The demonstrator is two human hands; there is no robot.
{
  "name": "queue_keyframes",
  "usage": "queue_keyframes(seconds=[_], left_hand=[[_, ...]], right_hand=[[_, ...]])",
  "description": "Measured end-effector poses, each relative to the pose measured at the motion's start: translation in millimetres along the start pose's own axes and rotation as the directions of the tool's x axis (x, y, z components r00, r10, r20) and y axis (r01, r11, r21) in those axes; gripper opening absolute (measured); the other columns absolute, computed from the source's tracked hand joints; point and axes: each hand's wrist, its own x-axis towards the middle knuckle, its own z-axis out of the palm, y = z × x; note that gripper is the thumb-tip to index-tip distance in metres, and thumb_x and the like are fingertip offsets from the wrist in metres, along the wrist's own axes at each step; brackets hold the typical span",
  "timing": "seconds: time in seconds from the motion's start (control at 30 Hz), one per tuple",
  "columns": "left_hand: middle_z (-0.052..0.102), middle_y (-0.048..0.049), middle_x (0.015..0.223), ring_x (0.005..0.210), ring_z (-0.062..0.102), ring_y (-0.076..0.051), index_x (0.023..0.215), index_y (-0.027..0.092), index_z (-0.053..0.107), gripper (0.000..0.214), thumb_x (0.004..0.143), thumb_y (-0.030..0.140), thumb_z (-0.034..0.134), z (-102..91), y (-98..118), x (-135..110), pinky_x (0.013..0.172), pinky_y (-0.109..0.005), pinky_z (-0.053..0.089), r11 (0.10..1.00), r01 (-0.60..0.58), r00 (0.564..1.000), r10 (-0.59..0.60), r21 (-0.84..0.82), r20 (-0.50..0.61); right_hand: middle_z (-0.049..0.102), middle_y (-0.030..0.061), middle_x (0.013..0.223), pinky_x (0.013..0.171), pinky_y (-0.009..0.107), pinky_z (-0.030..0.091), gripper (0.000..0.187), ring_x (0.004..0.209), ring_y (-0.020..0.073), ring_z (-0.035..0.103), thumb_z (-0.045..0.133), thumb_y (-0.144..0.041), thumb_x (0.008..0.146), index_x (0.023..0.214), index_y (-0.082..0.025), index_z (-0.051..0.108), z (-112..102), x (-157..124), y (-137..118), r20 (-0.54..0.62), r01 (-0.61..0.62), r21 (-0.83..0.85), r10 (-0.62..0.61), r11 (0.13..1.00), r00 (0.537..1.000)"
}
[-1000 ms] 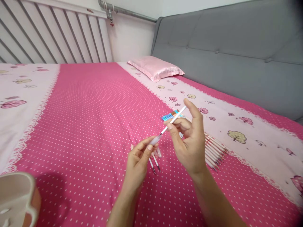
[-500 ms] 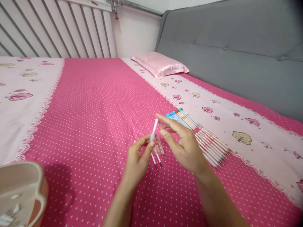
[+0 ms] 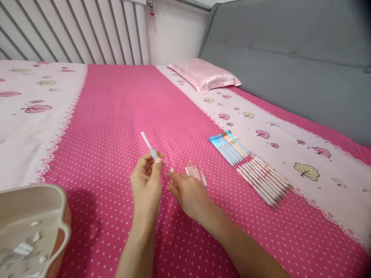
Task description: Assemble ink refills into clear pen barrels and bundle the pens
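My left hand (image 3: 147, 175) is closed around a whitish, translucent pen barrel (image 3: 149, 145). The barrel slants up and to the left, its narrow end pointing away from me. Just right of it, my right hand (image 3: 188, 193) is low over the bedspread, palm down, fingers bent and somewhat blurred. A small pinkish-white piece (image 3: 172, 170) shows at its fingertips; whether they grip it I cannot tell. Beyond the knuckles lie several loose clear and pink pen parts (image 3: 194, 171), partly hidden by that hand.
Blue-and-peach capped pens (image 3: 228, 148) lie in a row at the right, beside a row of patterned pens or refills (image 3: 263, 181). A beige bin (image 3: 62, 200) with white scraps stands at lower left. Farther back are a pink pillow (image 3: 204, 75) and grey headboard (image 3: 278, 69).
My left hand has moved left with the barrel, which now tilts left. My right hand has come away from the barrel's tip and down to the bedspread. The view has shifted slightly.
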Motion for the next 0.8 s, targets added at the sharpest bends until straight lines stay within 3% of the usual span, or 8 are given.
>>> queue_keyframes(seconds=[0.13, 0.27, 0.43, 0.6, 0.7, 0.8], left_hand=[[0.067, -0.004, 0.091, 0.081, 0.062, -0.014, 0.095, 0.015, 0.064, 0.024, 0.075, 0.029, 0.065, 4.3, 4, -4, 0.078, -0.029, 0.049, 1.0, 0.008, 1.0, -0.008, -0.002, 0.011], [0.067, -0.0034, 0.087, 0.077, 0.062, -0.013, 0.095, 0.014, 0.064, 0.025, 0.073, 0.028, 0.066, 6.2, 8, -7, 0.074, -0.027, 0.05, 0.999, 0.039, 0.999, -0.039, 0.002, 0.03], [0.066, -0.0029, 0.087, 0.078, 0.062, -0.013, 0.095, 0.015, 0.065, 0.027, 0.072, 0.029, 0.069, 6.0, 9, -8, 0.075, -0.027, 0.05, 0.999, 0.047, 0.997, -0.047, 0.005, 0.068], [0.067, -0.0032, 0.086, 0.078, 0.062, -0.014, 0.096, 0.016, 0.064, 0.028, 0.072, 0.031, 0.069, 8.3, 7, -10, 0.078, -0.029, 0.05, 0.998, 0.047, 0.993, -0.05, 0.03, 0.11], [0.067, -0.0035, 0.085, 0.079, 0.062, -0.015, 0.096, 0.016, 0.064, 0.027, 0.074, 0.031, 0.067, 12.9, 6, -14, 0.076, -0.029, 0.05, 0.993, 0.063, 0.973, -0.083, 0.095, 0.217], [0.066, -0.0047, 0.085, 0.078, 0.062, -0.016, 0.093, 0.015, 0.063, 0.021, 0.077, 0.028, 0.063, 20.1, 5, -19, 0.074, -0.031, 0.051, 0.982, 0.051, 0.933, -0.112, 0.182, 0.343]], right_hand=[[0.06, 0.0059, 0.088, 0.059, 0.028, 0.037, 0.017, 0.077, 0.02, 0.057, 0.047, -0.032, 0.089, 0.092, -0.019, 0.058, 15, 0, 1, -0.005, 0.02, -0.107, -0.02, 0.994, 1.0], [0.058, 0.0026, 0.081, 0.057, 0.026, 0.032, 0.011, 0.068, 0.015, 0.053, 0.044, -0.022, 0.087, 0.09, -0.02, 0.055, 12, 0, 5, -0.037, 0.025, 0.012, -0.025, 1.0, 0.999], [0.057, 0.0006, 0.075, 0.058, 0.024, 0.035, 0.008, 0.065, 0.0124, 0.052, 0.044, -0.015, 0.084, 0.086, -0.019, 0.05, -10, 1, 7, -0.089, 0.038, 0.305, -0.012, 0.952, 0.996], [0.057, 0.0001, 0.077, 0.058, 0.025, 0.042, 0.007, 0.065, 0.0115, 0.055, 0.047, -0.026, 0.086, 0.088, -0.02, 0.047, -37, 2, 23, -0.13, -0.011, 0.58, 0.106, 0.814, 0.986], [0.058, -0.0003, 0.08, 0.065, 0.027, 0.046, 0.013, 0.069, 0.0116, 0.057, 0.053, -0.029, 0.083, 0.088, -0.02, 0.045, -52, 2, 33, -0.224, 0.019, 0.683, 0.184, 0.73, 0.957], [0.059, 0.001, 0.084, 0.071, 0.029, 0.048, 0.018, 0.077, 0.0124, 0.059, 0.058, -0.026, 0.079, 0.088, -0.02, 0.044, -69, -1, 40, -0.371, 0.112, 0.74, 0.263, 0.664, 0.891]])
